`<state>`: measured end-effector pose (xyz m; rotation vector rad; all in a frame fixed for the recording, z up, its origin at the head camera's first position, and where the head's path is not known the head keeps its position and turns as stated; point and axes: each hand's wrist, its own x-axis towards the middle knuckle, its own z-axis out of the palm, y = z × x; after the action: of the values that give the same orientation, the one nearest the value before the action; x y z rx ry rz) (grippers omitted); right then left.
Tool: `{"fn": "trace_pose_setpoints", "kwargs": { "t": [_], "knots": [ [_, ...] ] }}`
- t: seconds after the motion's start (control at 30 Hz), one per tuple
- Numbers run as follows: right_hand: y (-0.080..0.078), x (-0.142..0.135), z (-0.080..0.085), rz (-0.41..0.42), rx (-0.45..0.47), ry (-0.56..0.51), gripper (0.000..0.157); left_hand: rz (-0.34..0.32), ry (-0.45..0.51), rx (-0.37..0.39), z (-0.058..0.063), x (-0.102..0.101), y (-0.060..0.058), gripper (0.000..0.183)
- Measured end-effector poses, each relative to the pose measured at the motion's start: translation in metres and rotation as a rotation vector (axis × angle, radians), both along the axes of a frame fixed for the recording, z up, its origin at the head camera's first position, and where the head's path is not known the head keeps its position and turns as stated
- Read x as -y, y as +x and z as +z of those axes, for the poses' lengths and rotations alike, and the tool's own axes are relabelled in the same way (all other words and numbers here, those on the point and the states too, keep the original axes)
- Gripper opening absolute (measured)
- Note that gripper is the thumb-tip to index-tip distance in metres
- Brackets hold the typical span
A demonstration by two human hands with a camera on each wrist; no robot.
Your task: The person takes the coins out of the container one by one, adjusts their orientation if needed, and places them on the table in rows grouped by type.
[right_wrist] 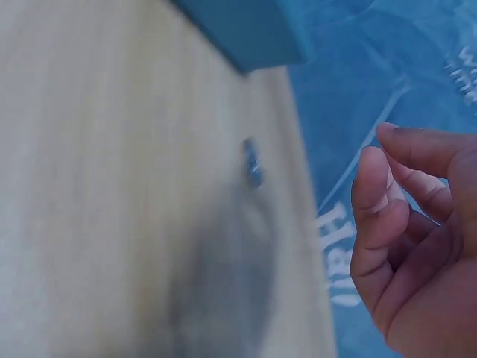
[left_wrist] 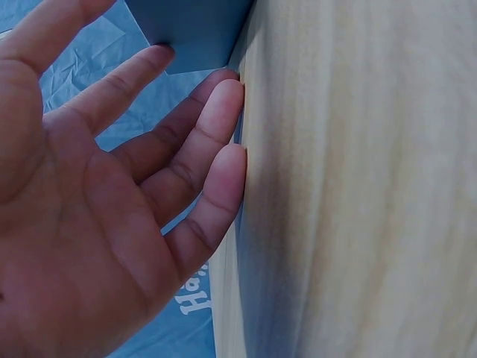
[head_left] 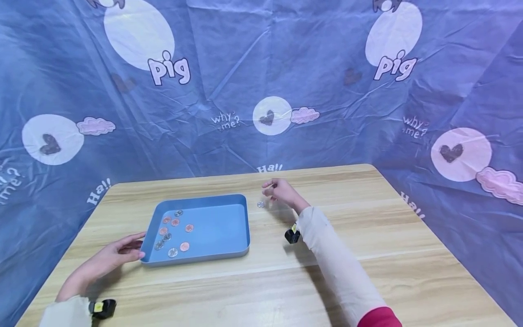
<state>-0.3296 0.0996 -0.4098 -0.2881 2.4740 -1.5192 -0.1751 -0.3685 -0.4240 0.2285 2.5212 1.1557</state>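
Observation:
At the left end of a shallow blue tray [head_left: 216, 260], my left hand [head_left: 118, 252] touches the wall near its front corner. In the left wrist view, one fingertip meets the tray's corner [left_wrist: 201, 37] and the lower fingers rest by the tabletop. Several copper-coloured coins [head_left: 189, 228] and silver coins [head_left: 173, 252] lie in the tray's left half. Beyond the tray's right side, my right hand [head_left: 282, 191] hovers over the table with loosely bent fingers and nothing visible in them. A silver coin [head_left: 261, 205] lies on the wood just below its fingertips, also a small blurred coin [right_wrist: 253, 162] in the right wrist view.
The tray sits on a light wooden table [head_left: 347, 263] with rounded corners. Right behind the table's far edge hangs a blue printed cloth [head_left: 229, 150], which also runs along both sides. Each wrist wears a small black camera [head_left: 292, 235].

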Motion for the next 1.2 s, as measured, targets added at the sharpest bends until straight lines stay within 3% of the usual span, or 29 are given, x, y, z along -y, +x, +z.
{"fn": "trace_pose_setpoints", "kwargs": {
  "t": [0.3, 0.63, 0.87, 1.2],
  "knots": [
    [0.008, 0.023, 0.026, 0.084, 0.04, -0.001, 0.028, -0.007, 0.001, 0.005, 0.0, 0.001, 0.0, 0.071],
    [0.016, 0.064, 0.041, 0.225, -0.004, 0.01, 0.028, -0.004, -0.004, 0.007, -0.001, 0.001, 0.0, 0.07],
    [0.034, 0.096, 0.042, 0.309, 0.016, 0.018, 0.029, -0.007, -0.021, 0.005, 0.0, 0.002, 0.0, 0.071],
    [0.061, 0.141, 0.025, 0.4, 0.064, 0.019, 0.027, -0.001, -0.017, 0.007, 0.0, 0.0, 0.0, 0.072]
  ]
}}
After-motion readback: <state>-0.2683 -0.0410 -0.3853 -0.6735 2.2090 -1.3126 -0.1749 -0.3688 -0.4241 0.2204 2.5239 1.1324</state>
